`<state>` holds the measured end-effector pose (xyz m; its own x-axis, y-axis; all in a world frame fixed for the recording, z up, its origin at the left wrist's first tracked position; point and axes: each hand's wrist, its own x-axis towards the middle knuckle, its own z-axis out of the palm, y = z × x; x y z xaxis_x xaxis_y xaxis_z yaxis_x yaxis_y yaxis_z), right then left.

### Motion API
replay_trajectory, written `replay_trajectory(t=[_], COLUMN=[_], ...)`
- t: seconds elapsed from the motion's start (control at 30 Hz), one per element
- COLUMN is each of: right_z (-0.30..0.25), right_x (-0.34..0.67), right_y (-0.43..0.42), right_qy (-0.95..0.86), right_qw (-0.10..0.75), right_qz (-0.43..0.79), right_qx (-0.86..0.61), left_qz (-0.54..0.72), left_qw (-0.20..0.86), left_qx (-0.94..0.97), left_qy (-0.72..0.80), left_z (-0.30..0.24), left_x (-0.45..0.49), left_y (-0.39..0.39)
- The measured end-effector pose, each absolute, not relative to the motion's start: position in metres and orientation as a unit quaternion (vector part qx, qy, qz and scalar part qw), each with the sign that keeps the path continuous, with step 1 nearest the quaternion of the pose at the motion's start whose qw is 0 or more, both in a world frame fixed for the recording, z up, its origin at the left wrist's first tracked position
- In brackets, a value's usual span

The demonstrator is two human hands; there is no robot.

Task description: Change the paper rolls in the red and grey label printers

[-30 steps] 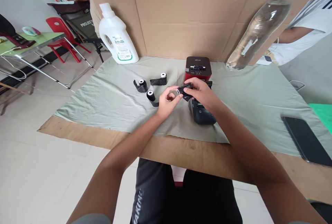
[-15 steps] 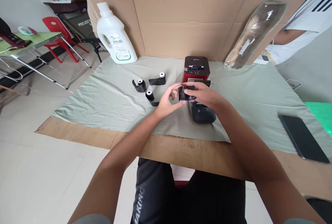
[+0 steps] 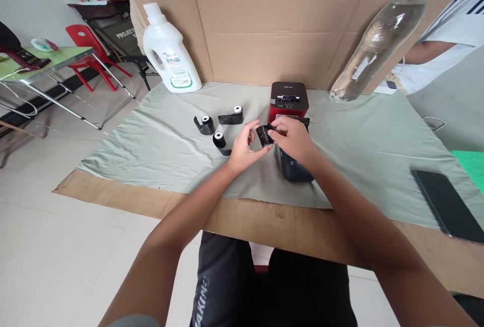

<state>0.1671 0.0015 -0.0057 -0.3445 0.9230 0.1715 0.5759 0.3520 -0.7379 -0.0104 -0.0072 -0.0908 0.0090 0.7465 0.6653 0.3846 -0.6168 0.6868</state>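
My left hand (image 3: 242, 149) is curved around a small roll of glossy black strip (image 3: 263, 136), thumb below and fingertips above. My right hand (image 3: 295, 138) pinches the strip's loose end at the roll's right side. Just behind stands a red and black box-shaped device (image 3: 289, 96), with a dark slot in its top. A black rounded piece (image 3: 295, 168) lies under my right hand, partly hidden by it. To the left are three more black rolls with white cores: one at the back (image 3: 231, 118), one at the left (image 3: 204, 125) and one nearer me (image 3: 220, 143).
A white jug (image 3: 172, 54) stands at the back left against a cardboard panel (image 3: 264, 24). A clear bottle (image 3: 378, 39) leans at the back right. A phone (image 3: 448, 203) lies near the right front edge. A person's arm (image 3: 431, 53) shows beyond the panel.
The held roll has tilted between my hands. My right hand has turned and lifted slightly, drawing its fingers closer on the strip. The view has shifted a little.
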Motion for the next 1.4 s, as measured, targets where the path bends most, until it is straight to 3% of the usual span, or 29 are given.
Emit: replay_trajectory(t=[0.1, 0.37, 0.7, 0.77, 1.03, 1.23, 1.4], right_z=[-0.009, -0.013, -0.019, -0.007, -0.016, -0.031, -0.012], right_x=[0.16, 0.15, 0.145, 0.13, 0.052, 0.043, 0.044], right_y=[-0.008, -0.02, 0.024, 0.047, 0.093, 0.09, 0.081], right_qy=[-0.788, -0.828, -0.809, -0.828, -0.903, -0.904, -0.901], right_qw=[0.329, 0.284, 0.386, 0.358, 0.072, 0.035, 0.0], right_qz=[0.241, 0.19, 0.063, 0.045, 0.059, 0.049, 0.028], right_qx=[-0.461, -0.445, -0.438, -0.429, -0.419, -0.423, -0.433], left_qz=[0.58, 0.598, 0.549, 0.517, 0.449, 0.427, 0.415], left_qw=[0.124, 0.099, 0.281, 0.287, 0.307, 0.316, 0.318], left_qx=[0.692, 0.676, 0.594, 0.614, 0.632, 0.625, 0.639], left_qy=[0.411, 0.42, 0.517, 0.523, 0.551, 0.572, 0.565], left_z=[-0.091, -0.09, -0.103, -0.103, -0.096, -0.095, -0.092], left_x=[-0.012, -0.01, 0.011, 0.012, 0.01, 0.009, 0.009], left_y=[-0.007, -0.011, -0.014, -0.014, -0.015, -0.012, -0.014])
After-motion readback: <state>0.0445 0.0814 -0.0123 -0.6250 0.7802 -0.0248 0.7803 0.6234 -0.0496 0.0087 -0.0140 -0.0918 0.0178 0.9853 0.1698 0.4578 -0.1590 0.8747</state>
